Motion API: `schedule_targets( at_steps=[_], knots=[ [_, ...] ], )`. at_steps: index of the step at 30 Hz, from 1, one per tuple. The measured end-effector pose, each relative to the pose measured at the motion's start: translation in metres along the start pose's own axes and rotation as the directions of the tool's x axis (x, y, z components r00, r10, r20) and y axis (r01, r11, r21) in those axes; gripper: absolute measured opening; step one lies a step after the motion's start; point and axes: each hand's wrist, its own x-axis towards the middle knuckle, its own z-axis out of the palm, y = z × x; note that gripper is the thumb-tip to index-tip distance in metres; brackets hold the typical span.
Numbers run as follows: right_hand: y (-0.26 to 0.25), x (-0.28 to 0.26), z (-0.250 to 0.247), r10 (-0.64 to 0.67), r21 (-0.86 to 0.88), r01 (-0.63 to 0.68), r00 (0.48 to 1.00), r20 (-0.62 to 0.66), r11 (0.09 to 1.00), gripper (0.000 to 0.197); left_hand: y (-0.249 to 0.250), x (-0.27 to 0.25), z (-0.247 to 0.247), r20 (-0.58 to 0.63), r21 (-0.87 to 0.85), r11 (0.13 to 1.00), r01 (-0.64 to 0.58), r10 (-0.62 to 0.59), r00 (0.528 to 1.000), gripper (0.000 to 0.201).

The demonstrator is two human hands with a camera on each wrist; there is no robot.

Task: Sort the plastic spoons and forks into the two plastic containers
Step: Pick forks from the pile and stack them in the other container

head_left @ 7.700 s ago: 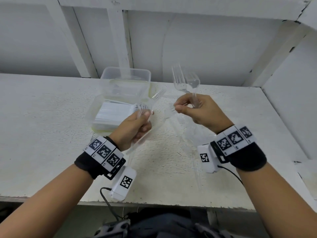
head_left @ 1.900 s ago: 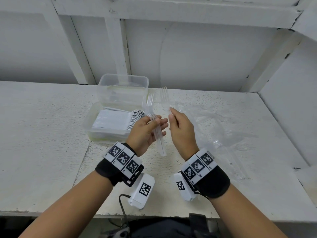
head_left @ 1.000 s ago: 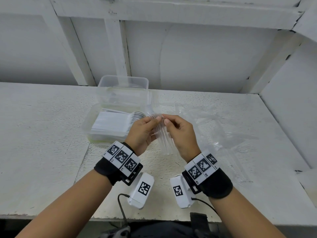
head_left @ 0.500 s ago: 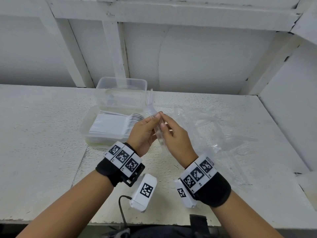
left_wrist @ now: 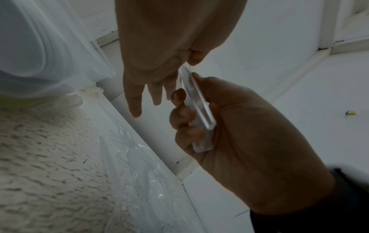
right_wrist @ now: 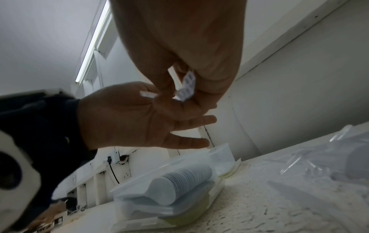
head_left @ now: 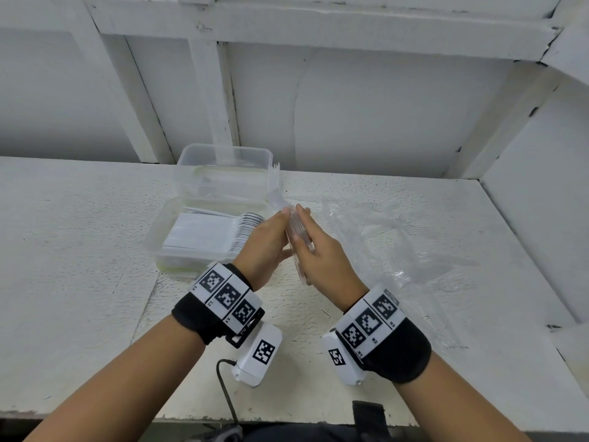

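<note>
A stack of clear plastic forks (head_left: 297, 229) stands between my two hands, its tines (head_left: 276, 178) poking up beside the far container. My right hand (head_left: 325, 260) curls its fingers round the handles (left_wrist: 197, 110). My left hand (head_left: 266, 247) presses flat against the other side of the stack with straight fingers (right_wrist: 191, 141). The handle ends (right_wrist: 187, 85) show below my right hand's fingers. The near clear container (head_left: 153, 240) holds a neat row of white spoons (head_left: 207, 231). The far clear container (head_left: 223, 161) stands just behind it; I cannot make out its contents.
A crumpled clear plastic bag (head_left: 401, 247) with a few clear utensils lies on the white table right of my hands. White walls close the back and right side. The table's front edge (head_left: 95, 413) runs under my forearms.
My hands have closed together on the fork stack. The left hand has gone from pinching the forks to lying flat against them, and the stack now stands more upright.
</note>
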Motion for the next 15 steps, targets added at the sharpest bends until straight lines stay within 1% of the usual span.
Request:
schedule_targets(
  at_steps=[2, 4, 6, 7, 10, 12, 15],
  knots=[
    [-0.002, 0.000, 0.001, 0.003, -0.005, -0.003, 1.000, 0.014, 1.000, 0.054, 0.000, 0.000, 0.001, 0.009, 0.064, 0.998, -0.011, 0.010, 1.000, 0.047],
    [-0.002, 0.001, 0.004, 0.002, -0.004, -0.002, 1.000, 0.009, 1.000, 0.055, -0.001, 0.001, 0.001, 0.054, 0.089, 0.996, -0.016, 0.011, 0.998, 0.050],
    [0.003, 0.005, 0.006, 0.005, 0.002, -0.005, 1.000, -0.007, 1.000, 0.056, 0.000, 0.000, 0.002, 0.083, 0.115, 0.993, 0.001, -0.010, 0.996, 0.049],
    [0.006, 0.007, 0.006, 0.002, -0.001, -0.002, 1.000, -0.011, 1.000, 0.056, 0.001, 0.000, 0.003, 0.079, 0.122, 0.992, 0.023, -0.033, 0.996, 0.048],
    [0.011, 0.011, 0.003, -0.009, -0.014, 0.009, 1.000, -0.009, 1.000, 0.053, 0.000, 0.002, -0.001, 0.088, 0.086, 0.993, 0.075, -0.083, 0.993, 0.045],
    [0.008, 0.011, -0.002, -0.007, -0.006, 0.007, 1.000, 0.001, 1.000, 0.050, 0.003, 0.004, -0.004, 0.074, 0.040, 0.996, 0.085, -0.088, 0.993, 0.045],
    [0.006, 0.010, -0.010, 0.019, 0.098, -0.023, 0.999, 0.040, 0.995, 0.048, 0.012, 0.007, -0.009, 0.024, -0.076, 0.995, 0.057, -0.055, 0.998, 0.039]
  ],
)
